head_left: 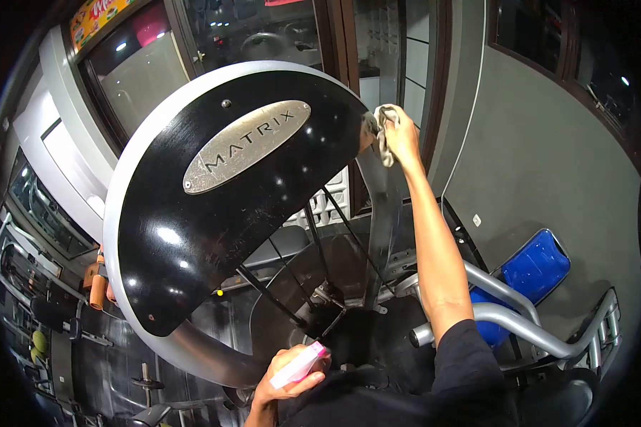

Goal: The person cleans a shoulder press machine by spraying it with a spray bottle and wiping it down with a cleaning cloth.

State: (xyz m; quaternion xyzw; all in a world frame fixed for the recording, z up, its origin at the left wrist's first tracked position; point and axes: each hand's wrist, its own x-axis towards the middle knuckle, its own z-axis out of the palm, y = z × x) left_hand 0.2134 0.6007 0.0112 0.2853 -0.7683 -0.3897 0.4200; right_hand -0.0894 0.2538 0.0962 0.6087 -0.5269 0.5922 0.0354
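My right hand (404, 141) is closed on a crumpled pale cloth (385, 146), with the arm stretched far forward. It presses the cloth to the right end of the glossy black cover (206, 228) of a gym machine. An oval metal plate (248, 146) lettered MATRIX is fixed on that cover, and a silver curved frame (114, 213) runs round it. Low in the view, my left hand (281, 381) grips a spray bottle, whose white and pink head (299, 364) shows above the fingers. The bottle's body is mostly hidden.
Dark rods (274, 295) and a cable run below the cover. To the right stand silver tube handles (506, 324) and a blue padded chair (530, 267) by the grey wall (548, 156). Glass doors (256, 35) are behind the machine; other gym equipment (50, 306) fills the left.
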